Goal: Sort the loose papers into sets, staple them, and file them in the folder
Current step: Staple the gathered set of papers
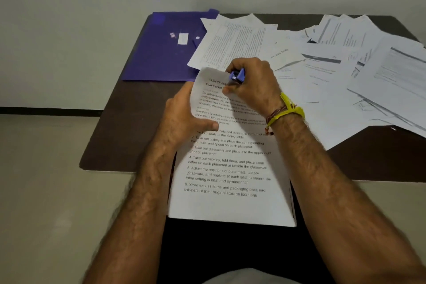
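Observation:
A set of printed papers (227,175) is held up in front of me, its lower edge hanging past the near table edge. My left hand (184,115) grips the set's left edge, thumb across the text. My right hand (254,86) is curled round a small blue stapler (238,75) at the top of the set, near its upper left corner. A purple folder (166,53) lies shut on the far left of the dark table (119,136).
Several loose printed sheets (334,71) are spread over the right and far side of the table, some overlapping the folder's right edge. A pale wall stands behind the table. Light floor shows on the left.

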